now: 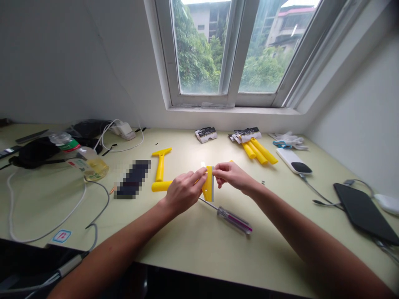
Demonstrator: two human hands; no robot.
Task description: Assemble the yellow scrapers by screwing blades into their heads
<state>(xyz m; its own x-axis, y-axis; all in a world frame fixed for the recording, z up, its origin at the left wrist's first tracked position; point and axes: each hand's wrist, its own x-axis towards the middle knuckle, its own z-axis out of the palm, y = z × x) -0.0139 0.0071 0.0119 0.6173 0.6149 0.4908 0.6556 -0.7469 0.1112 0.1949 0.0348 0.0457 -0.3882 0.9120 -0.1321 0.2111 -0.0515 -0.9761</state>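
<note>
My left hand (185, 189) is closed around a yellow scraper (208, 192), its head turned to the right and its handle mostly under my palm. Along the head's right edge runs a grey blade (213, 187). The fingertips of my right hand (229, 174) are pinched at the upper part of that blade; a small thing between them would be hidden. Below my hands lies a screwdriver (233, 220) with a clear and purple handle, its shaft pointing toward the scraper. A second yellow scraper (160, 166) rests to the left, near the end of a yellow handle (160, 186).
Behind are yellow handles (258, 151) with card packaging, and another card package (205, 134). At right lie white gloves (289, 140), a white power bank (293, 161) and a black phone (366, 211). A bottle (87, 162), cables and a blurred dark object (132, 180) occupy the left.
</note>
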